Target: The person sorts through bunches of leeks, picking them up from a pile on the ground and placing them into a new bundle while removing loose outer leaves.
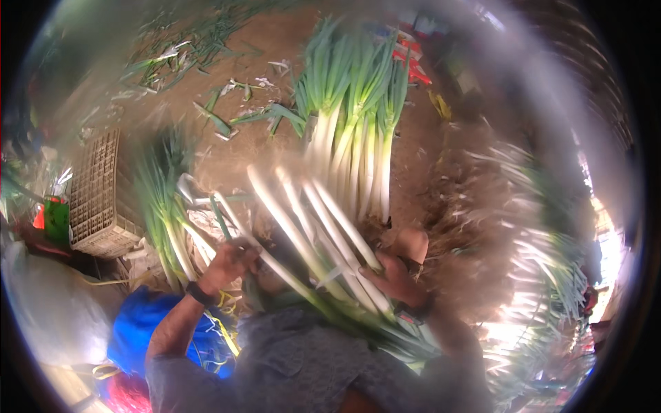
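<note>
Several large green onions, or leeks point(297, 232), lie across my lap, white root ends pointing away and green leaves toward my right side. My right hand point(395, 279) is closed around white stalks of this bunch. At the bunch's left edge, the fingers of my left hand point(230, 263) pinch a single stalk point(279, 271). A narrow green leaf strip point(219, 219) stands up beside that hand. Just ahead, a thick bundle of the same onions point(356, 129) stands upright on the soil. A smaller bundle point(173, 237) leans to the left of my left hand.
A beige plastic crate point(95, 196) lies at the left, near a green container point(56, 218). Blue plastic sheeting point(139, 325) sits by my left elbow. Trimmed leaves point(214, 118) litter the brown soil point(248, 67). More onions point(542, 258) lie in a row along the right.
</note>
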### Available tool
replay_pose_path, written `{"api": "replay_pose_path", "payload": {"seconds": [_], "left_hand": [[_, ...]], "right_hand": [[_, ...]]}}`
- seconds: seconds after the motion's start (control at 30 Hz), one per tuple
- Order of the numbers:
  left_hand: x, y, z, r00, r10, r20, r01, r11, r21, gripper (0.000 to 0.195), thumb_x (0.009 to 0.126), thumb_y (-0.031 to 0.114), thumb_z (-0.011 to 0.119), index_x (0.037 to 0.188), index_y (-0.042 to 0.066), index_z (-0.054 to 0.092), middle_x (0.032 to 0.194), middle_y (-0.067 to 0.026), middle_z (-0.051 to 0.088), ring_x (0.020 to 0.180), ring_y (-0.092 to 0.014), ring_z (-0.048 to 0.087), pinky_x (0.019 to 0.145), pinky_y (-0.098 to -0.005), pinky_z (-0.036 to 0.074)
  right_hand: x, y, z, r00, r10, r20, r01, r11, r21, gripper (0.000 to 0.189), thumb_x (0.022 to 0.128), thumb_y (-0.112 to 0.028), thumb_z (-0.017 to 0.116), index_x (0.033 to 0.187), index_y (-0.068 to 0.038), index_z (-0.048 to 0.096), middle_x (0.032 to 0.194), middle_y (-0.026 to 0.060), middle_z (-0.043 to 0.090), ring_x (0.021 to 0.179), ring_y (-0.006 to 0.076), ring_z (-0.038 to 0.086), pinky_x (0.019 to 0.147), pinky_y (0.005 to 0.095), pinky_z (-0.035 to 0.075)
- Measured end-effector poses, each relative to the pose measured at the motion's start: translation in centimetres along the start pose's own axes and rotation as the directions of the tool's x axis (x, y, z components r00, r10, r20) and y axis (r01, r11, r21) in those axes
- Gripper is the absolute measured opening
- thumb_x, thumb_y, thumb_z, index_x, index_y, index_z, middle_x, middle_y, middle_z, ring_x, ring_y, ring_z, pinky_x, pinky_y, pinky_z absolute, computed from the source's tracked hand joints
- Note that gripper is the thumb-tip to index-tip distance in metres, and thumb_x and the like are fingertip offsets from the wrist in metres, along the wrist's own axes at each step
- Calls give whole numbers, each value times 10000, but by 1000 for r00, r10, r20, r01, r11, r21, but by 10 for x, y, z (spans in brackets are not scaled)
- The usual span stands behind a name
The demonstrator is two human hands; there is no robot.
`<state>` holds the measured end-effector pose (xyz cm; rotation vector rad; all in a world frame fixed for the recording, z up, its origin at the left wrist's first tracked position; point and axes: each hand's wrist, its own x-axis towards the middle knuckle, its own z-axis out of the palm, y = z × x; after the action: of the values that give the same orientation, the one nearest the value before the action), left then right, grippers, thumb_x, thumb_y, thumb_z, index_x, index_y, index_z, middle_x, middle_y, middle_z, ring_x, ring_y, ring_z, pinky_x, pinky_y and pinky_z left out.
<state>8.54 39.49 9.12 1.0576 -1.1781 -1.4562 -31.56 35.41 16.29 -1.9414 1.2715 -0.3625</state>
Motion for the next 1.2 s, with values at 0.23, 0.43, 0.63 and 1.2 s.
{"api": "replay_pose_path", "payload": {"seconds": [0.23,0.43,0.63,1.2], "left_hand": [[43,52,56,983,-6,185,-64,927,370,621,942,530,586,1217,-26,545,946,-98,649,759,-123,618,638,-261,493],[91,59,83,984,179,-5,-171,948,269,221,904,184,704,1009,-1,644,772,-61,645,616,-125,626,528,-294,489],[112,60,86,986,-157,-61,165,974,157,222,925,225,684,1009,33,611,761,-38,631,478,-100,554,362,-229,408],[133,98,67,861,508,-13,-240,428,871,372,765,221,814,1036,60,618,938,-107,613,820,-282,633,728,-376,530]], "right_hand": [[18,7,-8,940,127,315,-248,891,380,512,913,-273,698,1298,34,557,1137,119,660,1031,163,600,910,300,474],[1,-23,-34,945,242,219,-322,799,508,493,924,-280,692,1293,24,572,1092,96,670,974,108,611,845,262,487],[25,14,-22,914,308,263,-376,887,268,374,961,-233,647,1231,16,579,947,61,639,906,140,613,838,281,496],[13,13,-23,994,81,78,-112,769,629,332,967,-190,626,1221,14,561,990,70,629,929,126,601,826,287,493]]}}
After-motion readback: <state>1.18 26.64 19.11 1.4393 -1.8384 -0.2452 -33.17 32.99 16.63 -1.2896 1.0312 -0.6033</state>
